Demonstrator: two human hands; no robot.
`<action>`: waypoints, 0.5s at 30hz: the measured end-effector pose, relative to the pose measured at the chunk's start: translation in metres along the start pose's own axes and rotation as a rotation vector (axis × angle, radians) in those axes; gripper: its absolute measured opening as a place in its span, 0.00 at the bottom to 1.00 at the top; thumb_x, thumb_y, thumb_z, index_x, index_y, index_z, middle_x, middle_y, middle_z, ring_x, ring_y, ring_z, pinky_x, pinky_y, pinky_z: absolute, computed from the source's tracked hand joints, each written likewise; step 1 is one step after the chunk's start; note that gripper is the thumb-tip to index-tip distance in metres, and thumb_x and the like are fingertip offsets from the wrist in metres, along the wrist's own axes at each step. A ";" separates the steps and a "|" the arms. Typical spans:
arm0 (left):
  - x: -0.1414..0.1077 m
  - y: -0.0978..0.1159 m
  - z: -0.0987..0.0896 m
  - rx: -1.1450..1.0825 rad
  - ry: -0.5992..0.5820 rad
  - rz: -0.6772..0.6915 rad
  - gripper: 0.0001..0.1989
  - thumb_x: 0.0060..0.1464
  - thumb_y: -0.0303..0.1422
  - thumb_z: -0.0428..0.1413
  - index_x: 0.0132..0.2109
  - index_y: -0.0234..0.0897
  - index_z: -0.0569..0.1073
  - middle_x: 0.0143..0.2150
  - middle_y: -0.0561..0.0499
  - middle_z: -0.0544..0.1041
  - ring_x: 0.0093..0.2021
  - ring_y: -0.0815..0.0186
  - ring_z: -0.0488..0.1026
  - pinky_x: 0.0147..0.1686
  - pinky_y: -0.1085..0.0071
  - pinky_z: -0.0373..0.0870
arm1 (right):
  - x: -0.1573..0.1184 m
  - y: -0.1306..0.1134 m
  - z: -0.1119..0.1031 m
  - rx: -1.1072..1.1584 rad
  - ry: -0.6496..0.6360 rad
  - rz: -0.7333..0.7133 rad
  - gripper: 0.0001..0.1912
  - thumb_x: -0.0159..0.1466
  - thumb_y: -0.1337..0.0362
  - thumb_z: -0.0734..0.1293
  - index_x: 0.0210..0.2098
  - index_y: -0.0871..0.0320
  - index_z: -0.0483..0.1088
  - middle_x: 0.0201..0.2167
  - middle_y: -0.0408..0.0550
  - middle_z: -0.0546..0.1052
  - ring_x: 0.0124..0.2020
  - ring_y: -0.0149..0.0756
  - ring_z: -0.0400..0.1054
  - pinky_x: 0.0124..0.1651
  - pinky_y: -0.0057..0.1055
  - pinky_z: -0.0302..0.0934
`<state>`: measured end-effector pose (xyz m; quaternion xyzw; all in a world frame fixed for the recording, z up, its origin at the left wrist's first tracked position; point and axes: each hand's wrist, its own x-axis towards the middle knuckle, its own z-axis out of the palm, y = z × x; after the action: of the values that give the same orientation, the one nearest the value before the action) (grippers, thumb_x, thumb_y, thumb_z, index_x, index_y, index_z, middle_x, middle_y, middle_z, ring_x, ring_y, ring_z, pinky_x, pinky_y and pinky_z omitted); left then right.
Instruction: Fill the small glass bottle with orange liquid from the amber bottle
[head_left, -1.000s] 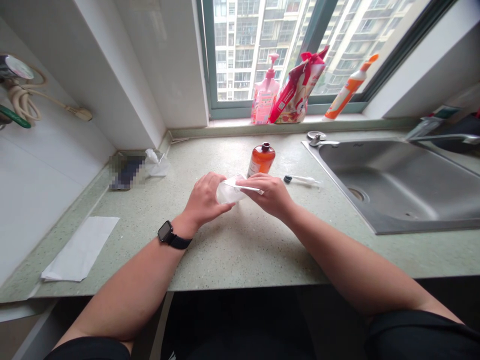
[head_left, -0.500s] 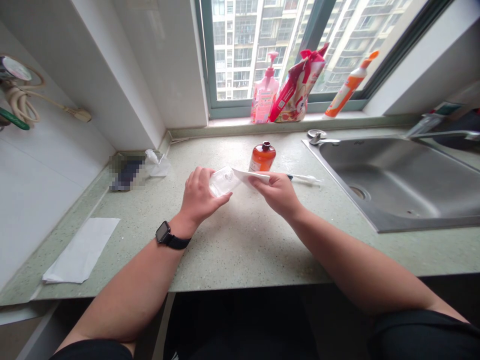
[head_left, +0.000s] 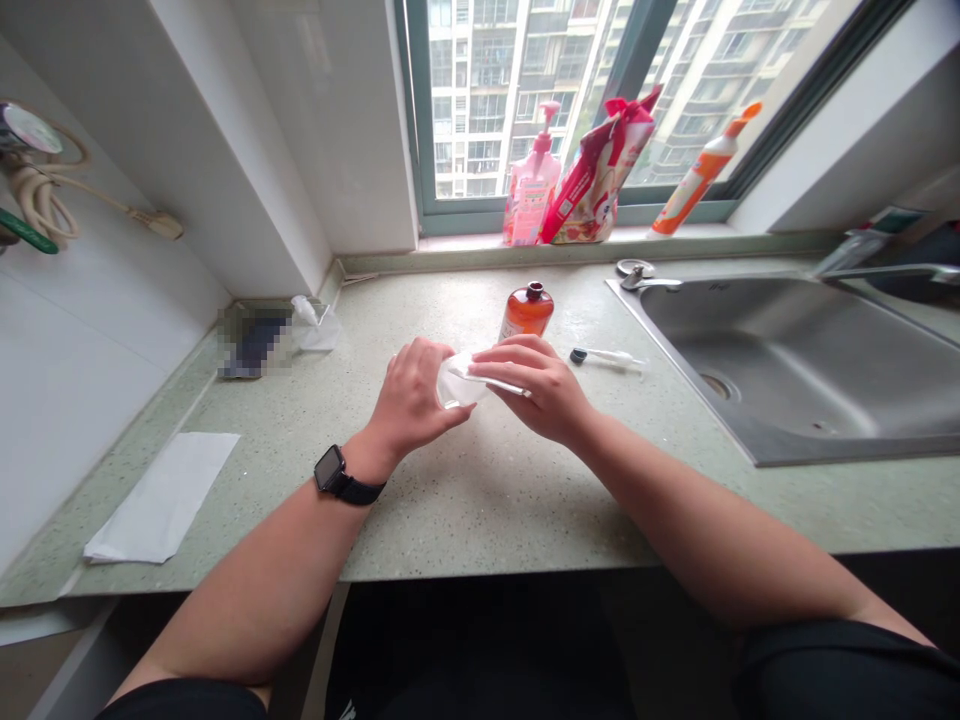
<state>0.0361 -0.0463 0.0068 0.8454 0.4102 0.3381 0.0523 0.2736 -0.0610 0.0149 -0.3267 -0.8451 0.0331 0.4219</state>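
Note:
My left hand (head_left: 414, 392), with a black watch on its wrist, is closed round a small clear container (head_left: 453, 384) above the counter. In my right hand (head_left: 541, 385) is a folded white paper towel (head_left: 501, 383), pressed against the container's right side. Part of the container is hidden by my fingers and the paper. Just behind my right hand stands an amber bottle (head_left: 528, 312) with an uncapped neck. To its right, a pump top (head_left: 607, 358) with a dark collar and a clear tube lies on the counter.
A folded white sheet (head_left: 166, 495) lies at left on the speckled counter (head_left: 480, 510). Behind it are a blurred dark object (head_left: 256, 345) and a clear plastic item (head_left: 315, 328). The sink (head_left: 817, 360) is at right. A pink pump bottle (head_left: 531, 195), red bag (head_left: 596, 180) and orange bottle (head_left: 696, 180) line the sill.
My right hand has turned palm down and brought the paper towel over against the container. My left hand has shifted slightly right and tilted the container.

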 end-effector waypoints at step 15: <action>0.001 -0.008 0.001 0.010 0.037 -0.052 0.29 0.52 0.46 0.71 0.54 0.41 0.68 0.52 0.44 0.74 0.52 0.51 0.73 0.54 0.54 0.72 | -0.001 0.000 0.005 0.060 0.133 0.228 0.14 0.76 0.55 0.66 0.52 0.47 0.84 0.48 0.48 0.87 0.50 0.44 0.80 0.56 0.46 0.73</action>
<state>0.0320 -0.0399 0.0032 0.8282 0.4349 0.3501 0.0492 0.2705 -0.0605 0.0111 -0.4093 -0.7712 0.0843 0.4802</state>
